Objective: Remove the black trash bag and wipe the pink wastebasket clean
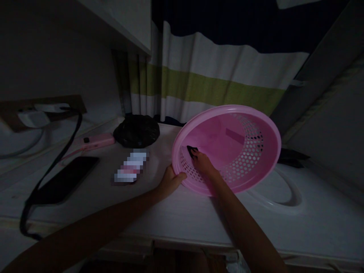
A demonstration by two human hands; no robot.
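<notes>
A pink plastic basket (227, 110) with rows of round holes in its wall lies tilted on the white desk, its mouth facing me. My left hand (170, 182) grips the near left rim, thumb over the edge. Inside the basket, my right hand (204, 163) is closed on a small black cloth (192, 151), pressed against or close to the inner left wall. Most of the cloth is hidden by the fingers, and the dim light leaves its exact kind uncertain.
Left of the basket are a lit phone (131, 167), a dark tablet (68, 180), a pink device (98, 141) and a black plastic bag (138, 131). A white ring (295, 199) lies at right. A cable (54, 163) hangs from wall plugs. Behind is a striped curtain (210, 83).
</notes>
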